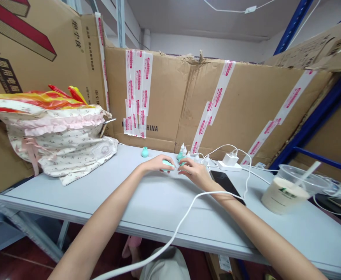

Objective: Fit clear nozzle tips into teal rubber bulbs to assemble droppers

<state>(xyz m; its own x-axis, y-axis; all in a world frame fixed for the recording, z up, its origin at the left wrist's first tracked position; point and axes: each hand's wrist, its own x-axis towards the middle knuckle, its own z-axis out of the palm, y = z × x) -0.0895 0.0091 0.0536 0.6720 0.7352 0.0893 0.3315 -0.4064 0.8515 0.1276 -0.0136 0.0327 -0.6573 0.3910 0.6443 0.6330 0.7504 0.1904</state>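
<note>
My left hand (158, 163) is closed around a mint-green rounded bulb (167, 165) above the table. Just to its right is my right hand (196, 172), its fingers curled together at the tips. A small pale thing may sit between those fingertips, but I cannot make it out. Behind the right hand stand several small pieces with white pointed tips (182, 147), some with mint-green bases, partly hidden by the fingers. Another mint-green bulb (145, 152) with a short open neck stands upright, left of and beyond my left hand.
A black phone (225, 182) lies beside my right forearm. Behind it is a white power strip (229, 166) with a plugged-in charger. One white cable (187, 212) crosses above my right forearm. A drink cup (287, 194) stands right; a floral cloth bag (62, 144) left. Cardboard (164, 97) walls the back.
</note>
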